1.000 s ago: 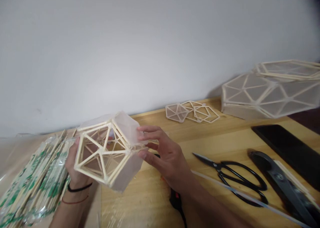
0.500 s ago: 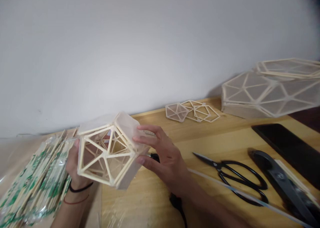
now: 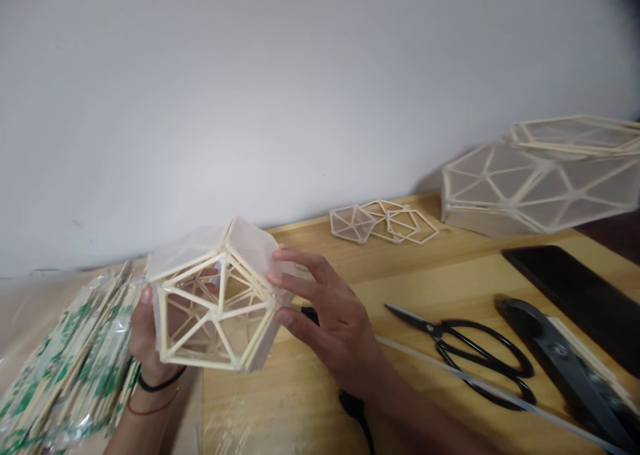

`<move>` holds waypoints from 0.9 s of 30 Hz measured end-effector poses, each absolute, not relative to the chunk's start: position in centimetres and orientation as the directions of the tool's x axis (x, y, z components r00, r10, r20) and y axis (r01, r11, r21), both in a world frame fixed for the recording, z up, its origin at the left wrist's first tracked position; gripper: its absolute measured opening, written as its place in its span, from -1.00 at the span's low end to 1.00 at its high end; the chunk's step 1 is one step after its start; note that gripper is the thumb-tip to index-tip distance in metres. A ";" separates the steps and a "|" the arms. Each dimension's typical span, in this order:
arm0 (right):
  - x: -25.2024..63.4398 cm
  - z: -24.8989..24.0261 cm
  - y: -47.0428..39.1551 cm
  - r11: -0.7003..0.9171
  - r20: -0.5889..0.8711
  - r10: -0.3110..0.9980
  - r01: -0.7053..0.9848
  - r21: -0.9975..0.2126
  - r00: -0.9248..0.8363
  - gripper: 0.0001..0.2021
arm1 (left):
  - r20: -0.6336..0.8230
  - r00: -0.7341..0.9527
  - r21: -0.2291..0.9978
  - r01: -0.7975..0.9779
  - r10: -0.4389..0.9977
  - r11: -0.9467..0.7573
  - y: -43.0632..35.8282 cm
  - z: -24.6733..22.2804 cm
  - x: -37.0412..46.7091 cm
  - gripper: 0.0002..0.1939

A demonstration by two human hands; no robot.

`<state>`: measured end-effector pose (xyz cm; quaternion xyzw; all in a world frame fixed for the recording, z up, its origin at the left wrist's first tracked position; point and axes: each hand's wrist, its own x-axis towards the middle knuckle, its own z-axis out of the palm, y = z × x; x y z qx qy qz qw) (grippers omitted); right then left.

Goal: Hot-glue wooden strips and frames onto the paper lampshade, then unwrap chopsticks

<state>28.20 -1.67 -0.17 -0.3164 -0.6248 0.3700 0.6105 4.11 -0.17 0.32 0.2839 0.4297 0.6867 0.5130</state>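
Between my hands, above the table, is a many-sided frame of thin wooden sticks (image 3: 217,316), its outer sides covered with whitish translucent sheet. An uncovered pentagon of sticks, with spokes meeting at its centre, faces me. My left hand (image 3: 147,332) grips the frame's left side, thumb at the edge and some fingers hidden behind or inside it. My right hand (image 3: 333,315) has its fingertips and thumb on the right corner, by the covered side. Behind the right fingers, a black tool with a cord (image 3: 353,405) lies partly hidden.
Plastic-wrapped chopsticks (image 3: 85,362) lie at left. Flat pentagon frames (image 3: 383,222) rest near the wall, and a larger covered stick structure (image 3: 540,182) stands back right. Black-handled scissors (image 3: 450,342), a clear glue stick (image 3: 480,385), dark pruning shears (image 3: 555,355) and a black phone (image 3: 575,302) lie at right.
The stick frame has tilted and turned slightly in my hands, its top coming up and its lower edge levelling. Both hands keep contact; the right has barely shifted.
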 end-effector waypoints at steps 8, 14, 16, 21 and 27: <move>28.1 -0.4 -1.5 0.521 0.528 0.845 -0.091 -0.849 -0.081 -0.58 | -0.018 -0.214 0.890 -0.448 0.977 -0.082 0.1 0.1 2.2 -0.33; 28.2 -0.5 -1.6 0.456 0.473 0.876 -0.157 -0.876 -0.093 -0.68 | 0.061 -0.286 0.908 -0.383 0.956 -0.172 -0.3 -0.1 2.6 -0.40; 28.2 -0.5 -1.6 0.439 0.460 0.882 -0.183 -0.880 -0.097 -0.69 | -0.007 -0.291 0.906 -0.406 0.957 -0.117 -0.4 -0.3 2.5 -0.37; 28.1 -0.7 -1.7 0.420 0.442 0.894 -0.214 -0.882 -0.069 -0.74 | 0.004 -0.365 0.904 -0.398 0.931 -0.160 -0.5 -0.7 2.3 -0.42; 28.1 -0.6 -1.6 0.408 0.434 0.899 -0.241 -0.881 -0.062 -0.74 | -0.038 -0.365 0.897 -0.422 0.930 -0.129 -0.6 0.1 3.9 -0.33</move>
